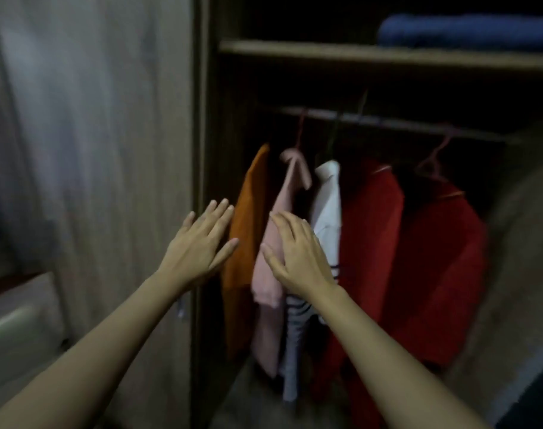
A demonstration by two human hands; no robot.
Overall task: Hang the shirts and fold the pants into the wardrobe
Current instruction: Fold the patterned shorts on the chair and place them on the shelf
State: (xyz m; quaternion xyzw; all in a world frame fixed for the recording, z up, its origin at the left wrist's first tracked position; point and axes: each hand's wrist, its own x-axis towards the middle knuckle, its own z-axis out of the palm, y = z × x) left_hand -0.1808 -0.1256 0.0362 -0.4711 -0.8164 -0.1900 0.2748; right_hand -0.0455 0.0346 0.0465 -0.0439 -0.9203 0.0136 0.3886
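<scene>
Several shirts hang from the rail [387, 122] inside the open wardrobe: an orange shirt [248, 230] at the left, a pink shirt [273, 274], a white shirt [327, 209] with a striped garment [295, 329] below it, and two red shirts [372, 236] [440, 274]. My left hand [199, 246] reaches toward the orange shirt with straight fingers and holds nothing. In front of the pink shirt my right hand [298, 255] is spread, its fingers at the fabric. The picture is blurred.
A wooden shelf [357, 55] above the rail carries a folded blue cloth [468, 29]. The wardrobe's left door [103, 150] stands beside my left arm. A pale piece of furniture [19, 320] sits at the lower left. The right door edge [517, 274] curves in.
</scene>
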